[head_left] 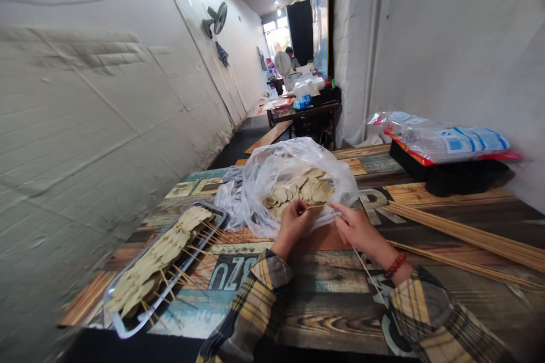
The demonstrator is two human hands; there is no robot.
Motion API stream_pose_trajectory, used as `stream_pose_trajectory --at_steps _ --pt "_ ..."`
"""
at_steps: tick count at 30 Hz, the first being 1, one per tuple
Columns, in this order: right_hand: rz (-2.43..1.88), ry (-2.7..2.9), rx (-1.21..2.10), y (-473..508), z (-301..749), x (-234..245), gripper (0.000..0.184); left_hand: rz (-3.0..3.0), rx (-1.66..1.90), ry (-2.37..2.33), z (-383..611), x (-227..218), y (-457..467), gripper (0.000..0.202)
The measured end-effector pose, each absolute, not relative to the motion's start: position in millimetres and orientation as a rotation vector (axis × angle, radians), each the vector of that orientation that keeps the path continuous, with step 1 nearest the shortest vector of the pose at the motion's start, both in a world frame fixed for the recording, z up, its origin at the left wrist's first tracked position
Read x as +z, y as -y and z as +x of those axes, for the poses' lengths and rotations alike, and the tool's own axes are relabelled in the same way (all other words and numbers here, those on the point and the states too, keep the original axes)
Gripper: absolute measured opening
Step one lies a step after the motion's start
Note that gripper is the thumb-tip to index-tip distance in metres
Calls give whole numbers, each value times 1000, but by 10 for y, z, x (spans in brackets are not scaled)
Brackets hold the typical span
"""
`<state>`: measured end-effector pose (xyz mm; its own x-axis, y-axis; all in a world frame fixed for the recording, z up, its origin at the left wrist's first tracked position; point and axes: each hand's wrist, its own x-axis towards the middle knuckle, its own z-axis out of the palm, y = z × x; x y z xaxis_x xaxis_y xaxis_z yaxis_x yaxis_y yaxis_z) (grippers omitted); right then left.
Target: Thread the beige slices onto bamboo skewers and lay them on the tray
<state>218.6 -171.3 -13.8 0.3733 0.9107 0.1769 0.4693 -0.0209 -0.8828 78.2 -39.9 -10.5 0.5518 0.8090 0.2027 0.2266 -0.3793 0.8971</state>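
Note:
A clear plastic bag (pixel 259 173) lies open on the table, with a heap of pale, thin round food slices (pixel 298 190) inside. At its near edge, my left hand (pixel 293 226) is closed, its thumb and fingers pinching what looks like one slice, seen edge-on. My right hand (pixel 355 229), with a red bead bracelet at the wrist, grips a thin wooden skewer (pixel 365 267). The skewer slants from the bag's mouth back under my right forearm. Its tip is close to the slice in my left hand; whether it pierces it I cannot tell.
On the left, a clear tray (pixel 221 214) holds rows of skewered slices, sticks pointing right. Bundled bare skewers (pixel 460 232) lie at right. Behind them, a plastic package (pixel 460 139) rests on a black container (pixel 464 176). A person (pixel 293 59) is at the far end.

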Motion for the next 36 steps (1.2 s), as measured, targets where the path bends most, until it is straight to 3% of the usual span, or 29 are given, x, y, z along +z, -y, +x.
stream_pose_trajectory --at_steps 5,12,36 --pt "-1411 1240 621 1712 2030 -125 43 1276 808 -759 525 11 380 32" --pt "-1393 1235 738 1732 1715 -177 41 948 813 -662 316 63 356 47" --pt "-1545 1469 475 1826 1570 -226 40 989 933 -740 298 98 404 32"
